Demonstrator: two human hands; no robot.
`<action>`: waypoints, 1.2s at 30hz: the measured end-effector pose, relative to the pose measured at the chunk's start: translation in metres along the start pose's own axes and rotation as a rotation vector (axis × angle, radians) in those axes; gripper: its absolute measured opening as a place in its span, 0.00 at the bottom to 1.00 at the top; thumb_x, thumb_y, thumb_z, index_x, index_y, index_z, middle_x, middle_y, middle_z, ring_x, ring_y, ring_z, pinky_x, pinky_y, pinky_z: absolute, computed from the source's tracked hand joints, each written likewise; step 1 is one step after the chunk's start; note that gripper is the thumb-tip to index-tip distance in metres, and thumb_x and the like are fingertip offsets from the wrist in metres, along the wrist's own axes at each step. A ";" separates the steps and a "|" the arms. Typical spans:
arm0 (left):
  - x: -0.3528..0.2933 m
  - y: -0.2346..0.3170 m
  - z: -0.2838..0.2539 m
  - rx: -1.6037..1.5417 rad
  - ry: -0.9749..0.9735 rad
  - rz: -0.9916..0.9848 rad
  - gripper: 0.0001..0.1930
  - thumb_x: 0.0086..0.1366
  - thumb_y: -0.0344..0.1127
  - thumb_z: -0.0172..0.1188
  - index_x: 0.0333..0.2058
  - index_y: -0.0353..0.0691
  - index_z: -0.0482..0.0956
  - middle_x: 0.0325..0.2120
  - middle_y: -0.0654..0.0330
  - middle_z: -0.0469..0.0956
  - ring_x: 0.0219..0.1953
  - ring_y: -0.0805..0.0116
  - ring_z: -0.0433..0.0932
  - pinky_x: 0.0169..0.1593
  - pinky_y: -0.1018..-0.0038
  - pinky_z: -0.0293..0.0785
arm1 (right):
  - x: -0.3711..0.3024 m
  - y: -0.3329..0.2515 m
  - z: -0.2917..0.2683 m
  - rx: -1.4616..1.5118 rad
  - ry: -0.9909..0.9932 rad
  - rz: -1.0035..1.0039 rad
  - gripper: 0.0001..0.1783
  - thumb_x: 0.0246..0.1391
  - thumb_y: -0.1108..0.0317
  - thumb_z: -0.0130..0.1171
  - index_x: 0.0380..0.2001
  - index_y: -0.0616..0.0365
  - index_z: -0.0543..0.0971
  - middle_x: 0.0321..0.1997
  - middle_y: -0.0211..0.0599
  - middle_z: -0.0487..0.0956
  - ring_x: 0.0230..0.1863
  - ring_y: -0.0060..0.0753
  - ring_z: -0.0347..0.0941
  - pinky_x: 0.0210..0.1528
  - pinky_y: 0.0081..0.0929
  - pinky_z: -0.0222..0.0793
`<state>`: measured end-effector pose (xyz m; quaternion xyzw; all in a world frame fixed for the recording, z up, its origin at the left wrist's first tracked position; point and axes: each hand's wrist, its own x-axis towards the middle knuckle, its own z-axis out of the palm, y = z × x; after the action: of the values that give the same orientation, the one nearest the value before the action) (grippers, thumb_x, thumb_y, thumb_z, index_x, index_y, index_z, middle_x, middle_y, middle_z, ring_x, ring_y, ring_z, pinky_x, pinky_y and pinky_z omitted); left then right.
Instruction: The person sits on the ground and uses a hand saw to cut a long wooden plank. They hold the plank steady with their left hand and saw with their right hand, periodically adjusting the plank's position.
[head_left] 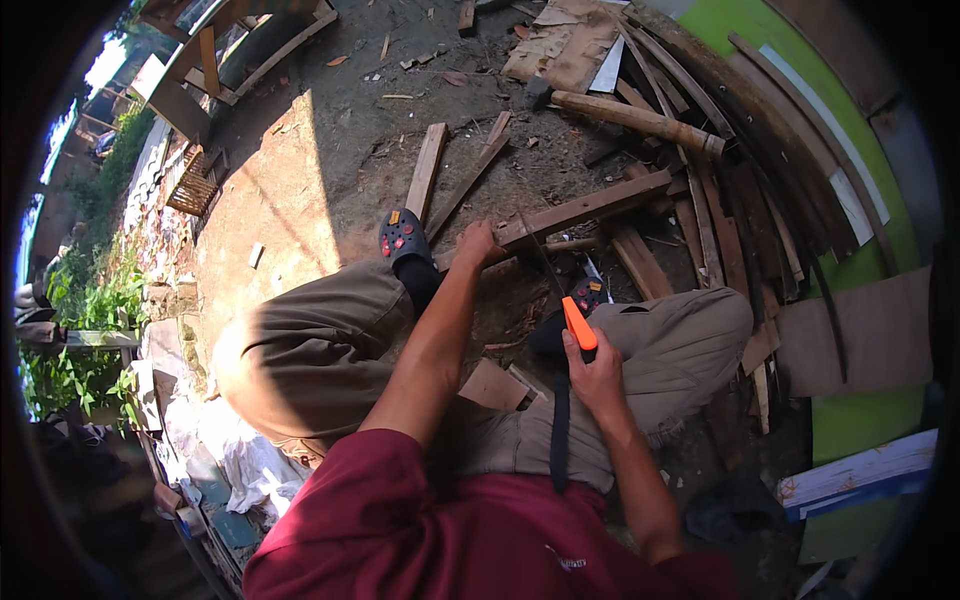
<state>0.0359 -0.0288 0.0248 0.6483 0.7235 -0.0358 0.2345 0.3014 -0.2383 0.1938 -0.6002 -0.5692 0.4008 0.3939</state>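
My right hand (598, 378) is closed round the orange and black handle of a handsaw (546, 268). The saw's thin dark blade slants away from me, and its far part lies against a long wooden beam (595, 205). Whether the teeth are inside the wood cannot be made out. To the left of the blade, my left hand (477, 243) grips the near end of that beam, fingers wrapped over it. The beam runs from there to the right, toward a heap of timber. My feet, in dark clogs (402, 235), are on either side of the beam's near end.
Loose wooden strips (428, 170) lie on the dirt ahead of my left foot. At the right are a thick round pole (640, 122), piled planks (735, 215) and green panels (870, 400). A wooden frame (208, 65) stands far left, with a slatted crate (190, 182) below it.
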 end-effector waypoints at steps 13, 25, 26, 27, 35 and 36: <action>0.026 0.002 0.033 0.001 -0.069 -0.072 0.34 0.53 0.44 0.74 0.58 0.46 0.73 0.52 0.52 0.81 0.57 0.52 0.78 0.60 0.49 0.69 | -0.009 -0.005 -0.014 -0.065 -0.180 -0.009 0.19 0.65 0.60 0.62 0.51 0.63 0.76 0.30 0.42 0.80 0.30 0.40 0.79 0.37 0.32 0.72; 0.020 0.007 0.031 -0.002 0.000 -0.053 0.18 0.48 0.42 0.72 0.40 0.47 0.87 0.39 0.51 0.86 0.44 0.50 0.85 0.46 0.56 0.81 | 0.098 0.022 0.066 -0.194 -0.054 0.078 0.22 0.64 0.54 0.62 0.39 0.69 0.79 0.29 0.62 0.80 0.37 0.70 0.78 0.35 0.51 0.71; 0.022 0.004 0.029 0.006 -0.019 -0.008 0.19 0.47 0.42 0.70 0.41 0.47 0.87 0.38 0.50 0.86 0.44 0.48 0.85 0.45 0.56 0.81 | 0.095 0.024 0.063 -0.215 -0.046 0.066 0.22 0.64 0.55 0.63 0.39 0.69 0.79 0.29 0.62 0.80 0.37 0.71 0.77 0.35 0.51 0.71; 0.025 0.004 0.028 0.014 -0.039 0.042 0.20 0.47 0.41 0.69 0.41 0.47 0.87 0.37 0.48 0.86 0.43 0.47 0.85 0.45 0.56 0.82 | 0.083 0.023 0.056 -0.252 -0.061 0.097 0.21 0.64 0.56 0.63 0.38 0.69 0.79 0.29 0.63 0.80 0.37 0.71 0.77 0.35 0.51 0.71; 0.018 -0.003 0.030 -0.065 0.039 0.012 0.17 0.46 0.36 0.67 0.37 0.43 0.87 0.36 0.45 0.85 0.41 0.46 0.85 0.46 0.54 0.81 | 0.031 0.009 0.016 -0.171 0.008 0.040 0.11 0.60 0.65 0.64 0.32 0.63 0.78 0.23 0.57 0.79 0.30 0.64 0.79 0.28 0.45 0.71; 0.021 -0.006 0.030 -0.057 0.039 -0.004 0.16 0.46 0.37 0.68 0.37 0.42 0.87 0.36 0.46 0.85 0.41 0.47 0.85 0.46 0.55 0.81 | 0.054 0.017 0.034 -0.177 0.000 0.069 0.11 0.60 0.64 0.63 0.33 0.63 0.78 0.24 0.58 0.79 0.30 0.64 0.79 0.28 0.46 0.72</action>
<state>0.0380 -0.0213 -0.0116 0.6404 0.7300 -0.0030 0.2386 0.2779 -0.1846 0.1638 -0.6520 -0.5814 0.3620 0.3253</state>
